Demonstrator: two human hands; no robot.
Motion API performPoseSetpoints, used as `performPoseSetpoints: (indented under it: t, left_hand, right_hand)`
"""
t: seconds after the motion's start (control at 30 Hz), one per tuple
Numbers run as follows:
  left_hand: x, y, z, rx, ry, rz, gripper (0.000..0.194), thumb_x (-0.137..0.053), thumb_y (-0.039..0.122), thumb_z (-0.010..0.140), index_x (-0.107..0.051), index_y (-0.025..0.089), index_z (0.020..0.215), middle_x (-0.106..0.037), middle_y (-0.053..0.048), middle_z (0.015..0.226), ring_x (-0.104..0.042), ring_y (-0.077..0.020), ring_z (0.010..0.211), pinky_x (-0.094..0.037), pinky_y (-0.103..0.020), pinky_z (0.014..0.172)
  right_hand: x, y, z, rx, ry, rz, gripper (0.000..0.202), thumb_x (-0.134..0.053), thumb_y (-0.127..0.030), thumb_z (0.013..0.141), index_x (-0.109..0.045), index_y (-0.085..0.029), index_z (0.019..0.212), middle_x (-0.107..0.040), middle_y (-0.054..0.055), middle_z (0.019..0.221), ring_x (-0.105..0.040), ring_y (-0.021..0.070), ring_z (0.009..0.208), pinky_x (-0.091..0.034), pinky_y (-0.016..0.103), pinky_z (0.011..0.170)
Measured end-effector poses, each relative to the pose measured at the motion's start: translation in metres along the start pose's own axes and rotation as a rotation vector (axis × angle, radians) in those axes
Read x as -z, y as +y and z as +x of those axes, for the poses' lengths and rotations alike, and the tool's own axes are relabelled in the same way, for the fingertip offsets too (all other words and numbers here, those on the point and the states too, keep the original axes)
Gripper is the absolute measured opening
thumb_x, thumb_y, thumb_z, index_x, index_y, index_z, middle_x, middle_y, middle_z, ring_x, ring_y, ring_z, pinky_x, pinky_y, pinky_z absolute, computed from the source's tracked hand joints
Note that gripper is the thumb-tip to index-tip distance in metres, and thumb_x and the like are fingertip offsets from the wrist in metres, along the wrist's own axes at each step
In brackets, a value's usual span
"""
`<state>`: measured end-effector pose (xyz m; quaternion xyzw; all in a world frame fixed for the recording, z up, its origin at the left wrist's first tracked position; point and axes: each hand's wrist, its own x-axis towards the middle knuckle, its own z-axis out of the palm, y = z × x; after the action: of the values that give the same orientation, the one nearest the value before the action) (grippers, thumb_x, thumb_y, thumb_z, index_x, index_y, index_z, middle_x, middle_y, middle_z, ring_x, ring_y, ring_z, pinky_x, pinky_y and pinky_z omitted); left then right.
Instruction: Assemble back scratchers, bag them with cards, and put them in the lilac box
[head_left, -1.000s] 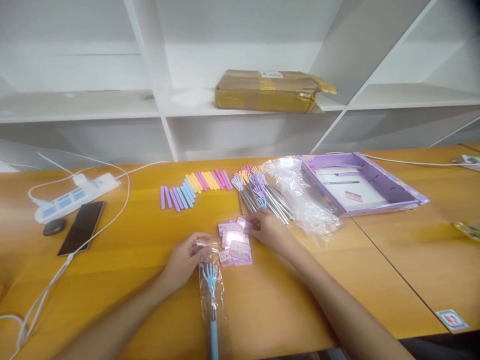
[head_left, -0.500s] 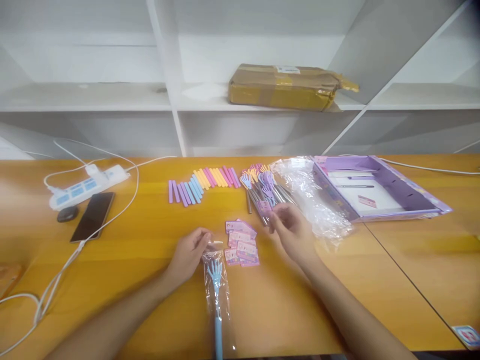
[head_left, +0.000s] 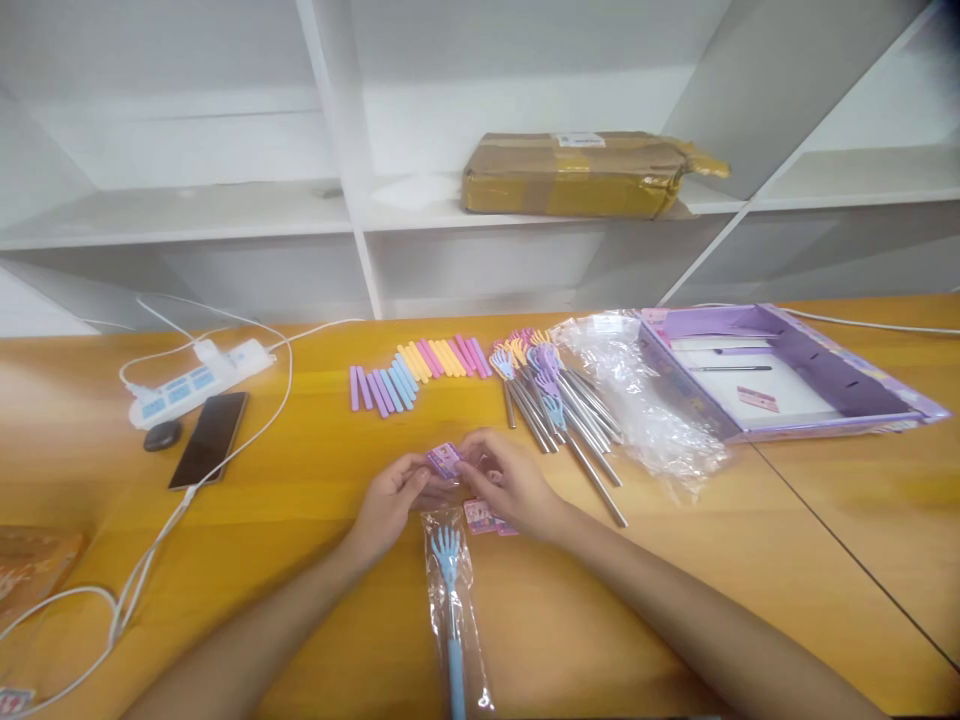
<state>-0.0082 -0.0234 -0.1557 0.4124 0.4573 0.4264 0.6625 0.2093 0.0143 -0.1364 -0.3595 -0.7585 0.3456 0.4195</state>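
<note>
My left hand (head_left: 394, 497) is closed at the mouth of a clear plastic bag (head_left: 474, 655). Inside that bag lies a blue back scratcher (head_left: 448, 562), claw end toward my hands. A small printed pink-purple card (head_left: 444, 460) is pinched in my right hand (head_left: 517, 488), just above the bag's opening and close to my left fingertips. More printed cards (head_left: 484, 517) lie partly hidden under my right hand. Beyond it is a pile of back scratchers (head_left: 551, 390) with coloured claws and metal rods; one blue-clawed one sticks out toward me.
A row of coloured sleeves (head_left: 386, 388) lies left of the pile. Crumpled plastic bags (head_left: 637, 390) touch an open purple box (head_left: 720, 405). At left are a phone (head_left: 210, 440), a power strip (head_left: 202, 383) and cables. A taped parcel (head_left: 570, 180) sits on the shelf.
My right hand has brought the card from near the back scratcher pile leftward to the bag's mouth. The view has shifted slightly, and my left hand stays at the bag.
</note>
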Motion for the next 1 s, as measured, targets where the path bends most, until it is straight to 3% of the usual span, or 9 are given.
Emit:
performPoseSetpoints:
  t: [0.23, 0.5, 0.6, 0.73, 0.9, 1.0]
  left_hand:
    - [-0.001, 0.000, 0.002, -0.014, -0.018, -0.030, 0.047, -0.069, 0.055, 0.096, -0.062, 0.017, 0.123, -0.082, -0.014, 0.109, -0.081, -0.0282, 0.097, -0.063, -0.043, 0.093]
    - [-0.001, 0.005, 0.001, 0.015, -0.041, -0.093, 0.048, -0.067, 0.050, 0.099, -0.057, 0.016, 0.132, -0.081, -0.018, 0.112, -0.080, -0.0331, 0.105, -0.060, -0.052, 0.101]
    - [0.002, 0.004, 0.003, 0.037, -0.042, -0.081, 0.049, -0.068, 0.050, 0.098, -0.057, 0.017, 0.133, -0.081, -0.018, 0.113, -0.079, -0.0336, 0.107, -0.060, -0.053, 0.101]
    - [0.004, 0.002, 0.006, 0.057, -0.033, -0.034, 0.048, -0.074, 0.050, 0.094, -0.061, 0.017, 0.125, -0.082, -0.017, 0.110, -0.080, -0.0310, 0.102, -0.063, -0.049, 0.095]
    - [0.004, 0.002, 0.008, 0.027, 0.073, -0.042, 0.043, -0.088, 0.045, 0.082, -0.060, 0.017, 0.101, -0.080, -0.006, 0.084, -0.079, -0.0219, 0.079, -0.065, -0.036, 0.080]
    - [0.002, 0.004, 0.007, 0.020, 0.094, -0.070, 0.047, -0.092, 0.045, 0.078, -0.061, 0.017, 0.099, -0.079, -0.004, 0.080, -0.078, -0.0197, 0.075, -0.065, -0.033, 0.076]
  right_hand:
    - [0.004, 0.002, -0.005, -0.058, -0.024, 0.054, 0.006, -0.060, -0.028, 0.104, -0.061, -0.023, 0.108, -0.070, 0.001, 0.087, -0.066, 0.0136, 0.073, -0.052, 0.025, 0.064]
    - [0.005, 0.008, 0.002, 0.041, -0.003, -0.058, 0.005, -0.059, -0.026, 0.105, -0.062, -0.022, 0.106, -0.069, 0.002, 0.084, -0.067, 0.0140, 0.071, -0.053, 0.027, 0.066]
    - [0.010, 0.004, 0.004, 0.056, 0.102, -0.057, 0.008, -0.059, -0.027, 0.106, -0.065, -0.023, 0.108, -0.071, 0.002, 0.086, -0.069, 0.0144, 0.074, -0.055, 0.028, 0.069]
    - [0.005, 0.001, -0.001, 0.067, 0.246, 0.058, 0.004, -0.063, -0.027, 0.104, -0.065, -0.023, 0.105, -0.071, 0.001, 0.085, -0.069, 0.0124, 0.068, -0.058, 0.025, 0.064]
    - [-0.008, 0.004, -0.012, 0.064, 0.139, 0.147, 0.007, -0.067, -0.026, 0.102, -0.064, -0.022, 0.106, -0.072, 0.003, 0.089, -0.073, 0.0143, 0.073, -0.061, 0.026, 0.064]
    - [-0.008, 0.002, -0.014, 0.092, 0.133, 0.091, 0.006, -0.066, -0.027, 0.102, -0.063, -0.022, 0.101, -0.071, 0.004, 0.090, -0.070, 0.0141, 0.072, -0.059, 0.027, 0.062]
